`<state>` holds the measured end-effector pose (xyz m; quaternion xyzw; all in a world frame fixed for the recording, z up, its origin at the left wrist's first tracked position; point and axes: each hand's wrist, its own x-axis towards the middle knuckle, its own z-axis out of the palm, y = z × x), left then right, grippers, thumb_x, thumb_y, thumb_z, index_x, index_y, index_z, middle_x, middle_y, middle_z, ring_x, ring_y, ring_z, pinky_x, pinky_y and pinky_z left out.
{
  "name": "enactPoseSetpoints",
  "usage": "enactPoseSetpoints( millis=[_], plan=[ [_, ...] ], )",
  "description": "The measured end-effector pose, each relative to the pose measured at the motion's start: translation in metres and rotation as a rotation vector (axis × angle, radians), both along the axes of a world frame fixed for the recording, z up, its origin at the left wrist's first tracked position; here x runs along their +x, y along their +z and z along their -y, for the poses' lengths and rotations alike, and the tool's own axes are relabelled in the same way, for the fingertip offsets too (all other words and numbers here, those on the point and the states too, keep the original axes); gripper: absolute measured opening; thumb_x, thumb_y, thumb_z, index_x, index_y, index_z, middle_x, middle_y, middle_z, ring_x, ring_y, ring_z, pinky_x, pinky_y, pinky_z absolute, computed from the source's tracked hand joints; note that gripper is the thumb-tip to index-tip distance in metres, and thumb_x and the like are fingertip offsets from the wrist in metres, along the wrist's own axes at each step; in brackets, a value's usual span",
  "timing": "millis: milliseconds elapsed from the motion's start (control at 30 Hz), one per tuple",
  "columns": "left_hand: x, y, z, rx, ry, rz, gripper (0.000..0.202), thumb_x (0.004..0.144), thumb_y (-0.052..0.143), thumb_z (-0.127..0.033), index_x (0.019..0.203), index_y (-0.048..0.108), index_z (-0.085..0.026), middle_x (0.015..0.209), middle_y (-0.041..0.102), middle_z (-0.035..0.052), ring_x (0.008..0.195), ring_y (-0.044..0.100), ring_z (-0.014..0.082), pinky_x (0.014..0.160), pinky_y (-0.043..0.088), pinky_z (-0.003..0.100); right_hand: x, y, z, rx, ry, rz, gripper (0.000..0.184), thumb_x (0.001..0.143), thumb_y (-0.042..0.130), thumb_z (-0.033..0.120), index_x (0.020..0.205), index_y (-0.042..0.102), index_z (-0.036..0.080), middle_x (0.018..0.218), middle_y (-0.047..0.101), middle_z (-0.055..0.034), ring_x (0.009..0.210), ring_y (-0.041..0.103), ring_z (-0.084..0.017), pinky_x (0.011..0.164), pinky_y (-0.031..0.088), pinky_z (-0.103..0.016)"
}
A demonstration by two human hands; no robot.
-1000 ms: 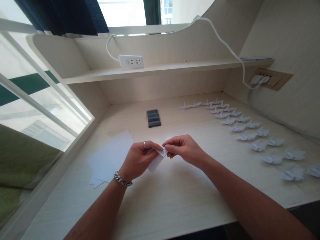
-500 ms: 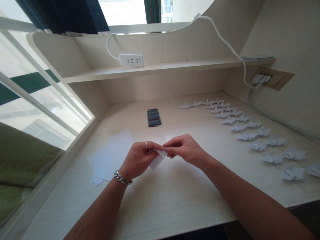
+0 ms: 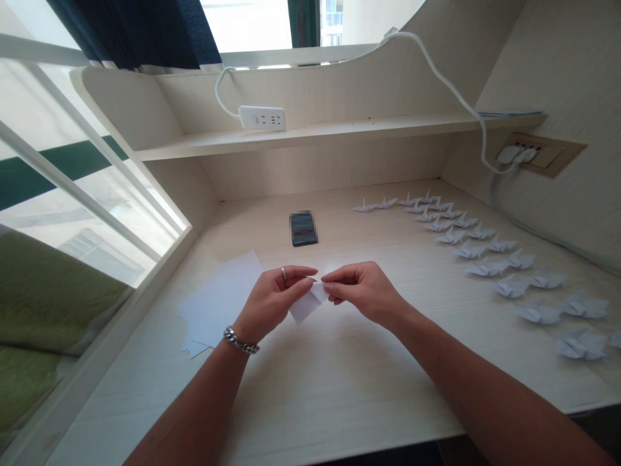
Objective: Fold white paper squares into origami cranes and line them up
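A small folded white paper point(image 3: 305, 304) is held just above the pale wooden desk point(image 3: 339, 388), between both my hands. My left hand point(image 3: 272, 301), with a ring and a metal bracelet, pinches its left side with closed fingers. From the right, my right hand point(image 3: 361, 291) pinches the paper's upper corner. A stack of white paper sheets point(image 3: 220, 301) lies flat on the desk just left of my left hand.
Several folded white paper cranes point(image 3: 485, 249) lie in rows across the right of the desk. A dark phone point(image 3: 303, 228) lies behind my hands. On the shelf sits a white power strip point(image 3: 262, 118); its cable point(image 3: 456, 97) runs to a wall socket point(image 3: 528, 154) on the right.
My hands have stayed at the paper, lifting slightly and shifting their fingers on its fold. The view has drifted a little to the left.
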<state>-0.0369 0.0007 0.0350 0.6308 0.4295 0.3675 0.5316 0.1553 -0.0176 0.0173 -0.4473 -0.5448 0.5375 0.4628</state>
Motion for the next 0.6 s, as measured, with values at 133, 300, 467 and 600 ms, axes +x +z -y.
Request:
enactPoseSetpoints(
  millis=[133,300,467,600],
  plan=[
    [0.0023,-0.0007,0.0007,0.076,0.003,-0.115,0.025,0.073,0.072,-0.034,0.088,0.073,-0.014,0.082,0.075,0.0072,0.071,0.067,0.0181,0.059,0.051,0.024,-0.0027,-0.0026,0.0003,0.014,0.012,0.025,0.026,0.069,0.075,0.032,0.088,0.075,0.013,0.065,0.069,-0.0049,0.061,0.064,-0.016,0.062,0.054,-0.032],
    [0.0015,-0.0023,0.0006,0.132,0.009,-0.188,0.022,0.075,0.07,-0.034,0.085,0.074,-0.016,0.079,0.075,0.0058,0.07,0.066,0.0176,0.058,0.049,0.023,-0.0043,-0.004,-0.0007,-0.027,0.052,0.017,0.027,0.069,0.076,0.035,0.084,0.073,0.012,0.066,0.069,-0.0047,0.062,0.064,-0.015,0.063,0.054,-0.031],
    [0.0011,-0.0036,0.0011,0.123,0.01,-0.19,0.024,0.071,0.073,-0.036,0.085,0.074,-0.016,0.078,0.074,0.0058,0.069,0.066,0.0178,0.056,0.049,0.023,-0.0063,-0.0069,-0.0019,-0.059,0.043,0.003,0.03,0.067,0.077,0.039,0.08,0.071,0.012,0.063,0.067,-0.0036,0.059,0.065,-0.015,0.061,0.055,-0.03],
    [0.0018,-0.0032,0.0015,0.056,0.021,-0.165,0.026,0.068,0.076,-0.035,0.084,0.074,-0.015,0.075,0.074,0.0059,0.064,0.065,0.0167,0.052,0.048,0.023,-0.0064,-0.0073,-0.0025,-0.056,0.037,0.001,0.033,0.064,0.079,0.041,0.079,0.072,0.012,0.063,0.067,-0.004,0.059,0.064,-0.015,0.06,0.056,-0.031]
  ],
)
